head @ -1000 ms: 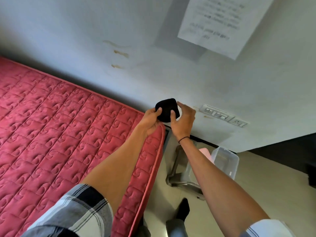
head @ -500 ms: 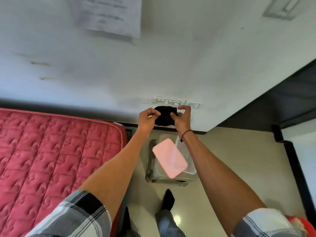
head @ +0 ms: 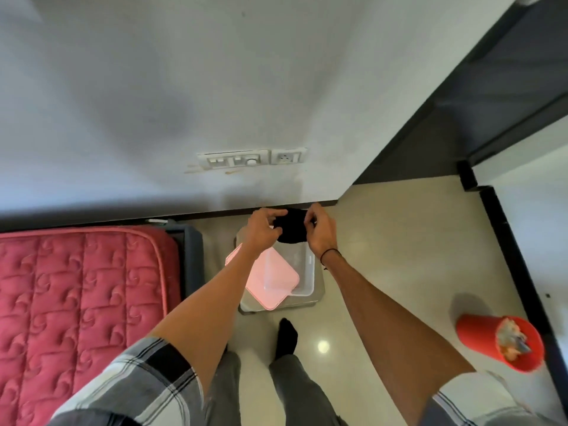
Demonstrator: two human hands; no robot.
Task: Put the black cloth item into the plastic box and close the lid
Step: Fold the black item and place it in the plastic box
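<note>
A red quilted mattress (head: 83,290) fills the near left. Right of it, on the floor by the far wall, a clear plastic box (head: 302,272) sits open, its pink lid (head: 270,282) lying askew across it. Above the box's far end, the left hand (head: 264,230) and right hand (head: 319,230) hold the black cloth item (head: 290,229) between them, fingers clamped on its two sides.

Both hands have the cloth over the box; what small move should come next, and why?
Probably lower the cloth into the open part of the box. Left hand and right hand pinch it above there, and the pink lid lies askew, leaving that end uncovered.
</note>
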